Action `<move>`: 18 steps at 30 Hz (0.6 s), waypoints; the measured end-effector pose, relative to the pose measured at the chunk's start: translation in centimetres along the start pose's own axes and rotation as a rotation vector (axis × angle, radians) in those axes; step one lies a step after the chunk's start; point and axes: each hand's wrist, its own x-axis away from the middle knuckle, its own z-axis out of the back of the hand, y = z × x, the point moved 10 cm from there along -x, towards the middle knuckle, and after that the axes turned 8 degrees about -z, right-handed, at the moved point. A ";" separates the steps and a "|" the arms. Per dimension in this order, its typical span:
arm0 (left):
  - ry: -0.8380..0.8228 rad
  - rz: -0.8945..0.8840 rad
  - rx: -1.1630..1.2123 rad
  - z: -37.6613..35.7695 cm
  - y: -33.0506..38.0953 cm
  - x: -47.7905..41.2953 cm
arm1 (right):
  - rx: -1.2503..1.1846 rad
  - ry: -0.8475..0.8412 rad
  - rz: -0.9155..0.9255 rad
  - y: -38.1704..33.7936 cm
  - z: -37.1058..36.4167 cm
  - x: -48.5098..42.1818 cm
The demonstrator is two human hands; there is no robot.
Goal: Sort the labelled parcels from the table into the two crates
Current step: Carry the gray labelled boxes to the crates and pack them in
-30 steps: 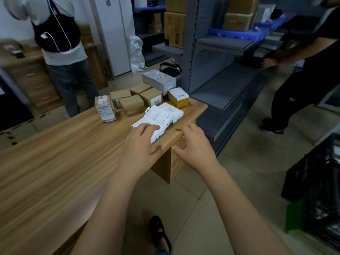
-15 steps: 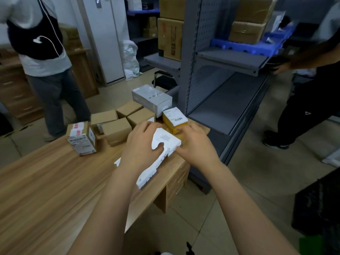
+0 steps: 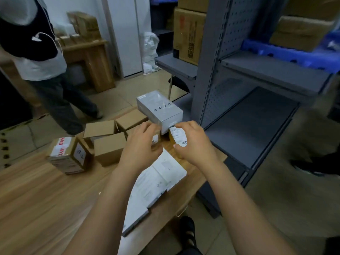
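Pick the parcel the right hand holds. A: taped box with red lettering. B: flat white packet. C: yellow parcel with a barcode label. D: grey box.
C: the right hand has its fingers and thumb curled round the yellow parcel, whose barcode label shows between them.

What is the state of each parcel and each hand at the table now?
yellow parcel, gripped by the right hand
left hand, fingers bent over the labelled brown carton, grip unclear
grey box, closed, behind both hands
white flat parcels, lying flat at the table edge
taped carton, sealed with tape, upright
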 end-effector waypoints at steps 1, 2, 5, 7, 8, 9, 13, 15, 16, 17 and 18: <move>0.005 0.019 -0.005 -0.4 -0.5 -1.3 | -0.002 -0.019 0.005 0.4 -0.2 -1.8; 0.010 0.040 -0.007 -0.9 -1.0 -2.7 | -0.007 -0.038 0.008 0.9 -0.4 -3.6; 0.012 0.120 -0.004 -2.8 -2.9 -6.3 | -0.015 -0.097 0.004 2.5 -1.3 -8.7; 0.009 0.172 -0.011 -4.3 -4.3 -8.2 | -0.016 -0.143 0.008 3.5 -2.2 -11.8; 0.004 0.194 -0.015 -5.0 -4.9 -9.0 | -0.012 -0.165 0.008 4.1 -2.7 -13.2; -0.007 0.217 -0.017 -5.8 -5.6 -9.8 | -0.004 -0.186 0.003 4.7 -3.3 -14.6; -0.054 0.304 -0.018 -8.9 -8.0 -12.2 | 0.011 -0.263 -0.013 7.1 -5.9 -19.3; -0.077 0.342 0.004 -10.4 -9.1 -13.3 | 0.015 -0.302 -0.007 7.9 -7.3 -21.2; -0.084 0.353 0.009 -11.0 -9.5 -13.8 | 0.021 -0.321 0.001 8.3 -8.1 -22.0; -0.088 0.369 0.010 -11.6 -10.0 -14.2 | 0.026 -0.339 0.007 8.6 -8.8 -22.7; -0.094 0.390 0.014 -12.2 -10.6 -14.5 | 0.023 -0.357 0.007 9.0 -9.5 -23.5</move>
